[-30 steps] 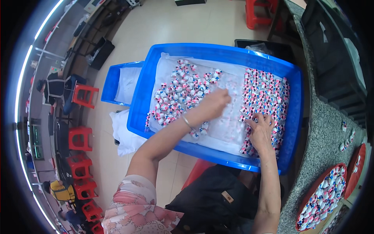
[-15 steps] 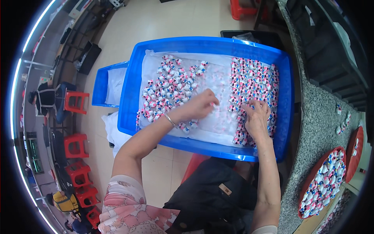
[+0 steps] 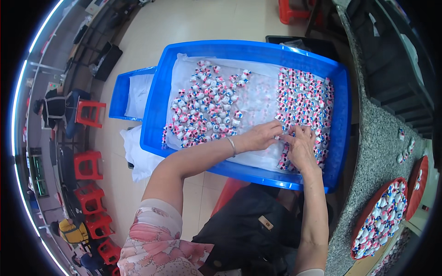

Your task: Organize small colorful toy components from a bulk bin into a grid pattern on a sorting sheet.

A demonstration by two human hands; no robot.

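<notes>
Inside a large blue tub [image 3: 230, 44] lined with white sheeting, small white, pink and blue figurines [image 3: 202, 110] lie in a loose heap on the left. More stand in close rows [image 3: 306, 94] on the right. My left hand [image 3: 260, 137] is pinched on a small figurine at the left edge of those rows; little of the piece shows. Right beside it, fingertips almost meeting the left ones, my right hand [image 3: 301, 147] rests over the rows with bent fingers drawn together. Whatever lies under those fingertips is hidden.
A granite counter [image 3: 377, 138] runs along the right, bearing a red tray [image 3: 357, 225] heaped with figurines and several loose ones. A smaller blue tub [image 3: 119, 99] sits left of the large one. Red stools [image 3: 90, 165] and seated people [image 3: 57, 110] are farther left.
My left hand has moved right, from over the tub's middle to the edge of the rows. My right hand stays near there, its fingers now closer together.
</notes>
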